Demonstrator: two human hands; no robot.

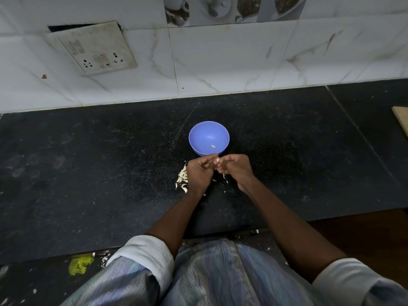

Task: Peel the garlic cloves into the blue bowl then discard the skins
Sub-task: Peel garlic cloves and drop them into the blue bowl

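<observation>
Black stone counter (88, 173), blue bowl (199, 133), garlic cloves (182, 178), skin scraps (224, 176)

Both hands — left hand (199, 173), right hand (236, 170) — pinch a garlic clove (217, 160) just below the blue bowl (208, 134), which holds one peeled clove (213, 146); skins (182, 178) lie beside the left hand

One blue bowl (208, 138), one peeled clove (213, 146) inside, two hands, one socket plate (93, 48).

A garlic clove (217, 160) is mostly hidden between the fingers; a wooden board (402, 120) at 3 o'clock is cut off by the edge.
</observation>
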